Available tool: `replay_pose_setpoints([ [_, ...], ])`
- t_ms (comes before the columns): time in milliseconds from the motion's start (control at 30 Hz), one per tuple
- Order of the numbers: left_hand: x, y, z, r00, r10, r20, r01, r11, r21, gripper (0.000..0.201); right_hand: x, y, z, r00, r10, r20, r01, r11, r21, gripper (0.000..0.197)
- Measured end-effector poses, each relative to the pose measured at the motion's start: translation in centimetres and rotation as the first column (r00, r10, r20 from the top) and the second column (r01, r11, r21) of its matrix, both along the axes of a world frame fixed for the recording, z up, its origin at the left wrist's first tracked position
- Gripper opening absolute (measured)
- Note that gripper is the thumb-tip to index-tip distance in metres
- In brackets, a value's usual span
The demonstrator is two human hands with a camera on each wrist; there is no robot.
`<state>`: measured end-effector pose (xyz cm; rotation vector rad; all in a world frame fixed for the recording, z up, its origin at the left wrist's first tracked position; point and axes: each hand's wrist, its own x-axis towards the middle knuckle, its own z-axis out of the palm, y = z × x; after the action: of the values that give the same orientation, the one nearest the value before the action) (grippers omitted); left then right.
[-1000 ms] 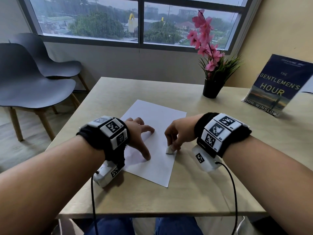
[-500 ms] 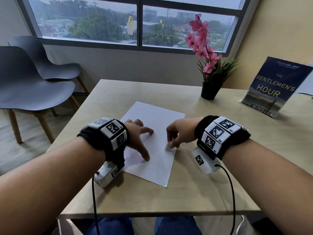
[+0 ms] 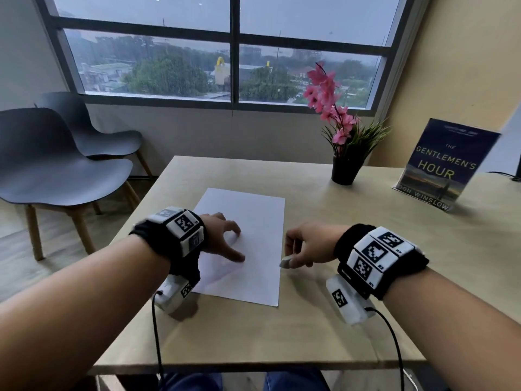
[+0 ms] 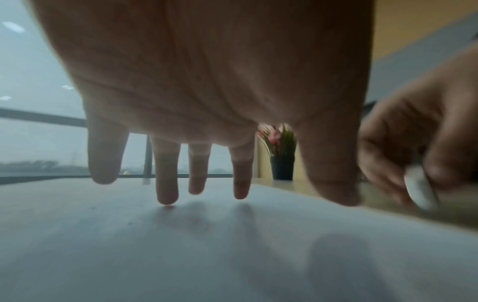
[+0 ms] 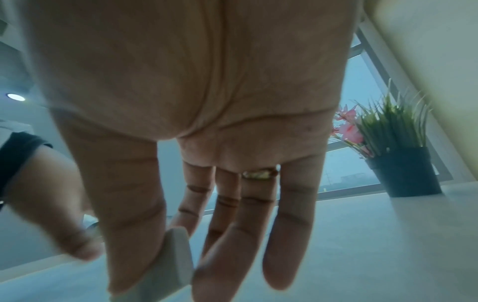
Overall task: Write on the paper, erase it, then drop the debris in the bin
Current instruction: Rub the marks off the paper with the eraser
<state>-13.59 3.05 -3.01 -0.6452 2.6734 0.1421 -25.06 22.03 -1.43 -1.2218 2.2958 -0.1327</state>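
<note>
Wooden surface (image 3: 324,320) under a rainy window. Sheet of paper (image 3: 253,221) at frame centre is pinned by the spread left hand (image 3: 222,238). Eraser (image 3: 286,262) is pinched in the right hand (image 3: 307,246), just past the paper's right edge. Erasing judged about finished; debris gathering is next, bin not in view.

Office-like room: table (image 3: 352,249), 2 chairs (image 3: 56,165), city-view window (image 3: 234,52).

Left hand (image 3: 222,238): palm down, fingers spread and straight, fingertips (image 4: 167,196) pressing flat.
Right hand (image 3: 306,245): raised, fingers curled, thumb and forefinger pinching a small white eraser (image 3: 286,262).
Forearms: both extended forward, wrists banded.
</note>
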Motion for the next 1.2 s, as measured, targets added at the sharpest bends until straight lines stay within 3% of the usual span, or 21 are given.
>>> replay_pose_setpoints([
  [133,0.2,-1.7,0.9,0.965,0.211,-0.157,-0.217,0.976,-0.024,0.069,1.2,-0.5,-0.1,0.999,0.028,-0.020,-0.028,1.000,0.009,0.023],
  [233,0.8,-3.3,1.2,0.933,0.338,-0.124,-0.350,0.933,-0.088,0.056,1.9,-0.8,-0.3,0.997,0.049,-0.053,-0.048,0.999,0.016,0.024],
  [367,0.8,-4.5,0.5,0.905,0.421,-0.071,-0.424,0.905,-0.033,0.049,2.3,-0.8,-0.2,0.997,0.056,-0.054,-0.056,0.998,0.001,0.024],
  [1200,-0.2,-4.3,0.3,0.867,0.484,-0.119,-0.467,0.872,0.147,0.054,2.7,-1.4,-0.8,0.995,0.077,-0.056,-0.077,0.997,-0.001,0.023],
])
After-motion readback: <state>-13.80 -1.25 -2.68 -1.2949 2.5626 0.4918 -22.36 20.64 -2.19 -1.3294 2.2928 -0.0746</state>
